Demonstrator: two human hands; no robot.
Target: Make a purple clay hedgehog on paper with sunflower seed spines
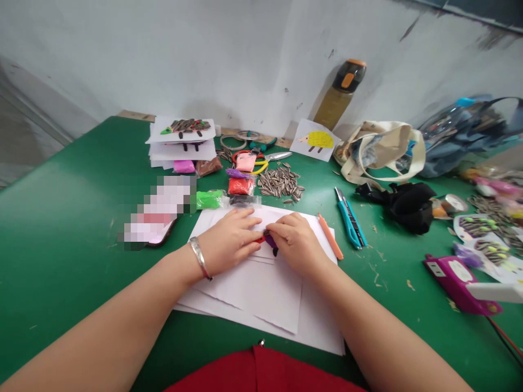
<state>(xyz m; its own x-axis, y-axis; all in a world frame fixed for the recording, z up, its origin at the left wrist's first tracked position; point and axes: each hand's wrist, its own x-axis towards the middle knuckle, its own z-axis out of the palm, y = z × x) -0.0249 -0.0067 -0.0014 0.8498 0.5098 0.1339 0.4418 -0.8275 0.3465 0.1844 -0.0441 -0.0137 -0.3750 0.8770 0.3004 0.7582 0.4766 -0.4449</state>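
My left hand (232, 239) lies on the white paper (261, 294) with its fingers stretched out, fingertips beside a small red and purple clay shape (270, 242). Fingers pinched together, my right hand (296, 239) is at that shape's right side. A tiny dark bit shows at its fingertips, too small and covered to name. Much of the clay shape is hidden by both hands. An orange stick-like tool (330, 237) lies right of my right hand. Beyond my hands are a green clay packet (210, 199), a red clay packet (241, 186) and a pile of sunflower seeds (281, 182).
A blue utility knife (350, 219) lies on the green table (81, 218), right of the paper. Scissors (278, 156), hedgehog cards (182, 133), a yellow hedgehog card (316, 140) and a bottle (341, 92) are along the wall. A phone (163, 212) is left, a purple glue gun (460, 283) right.
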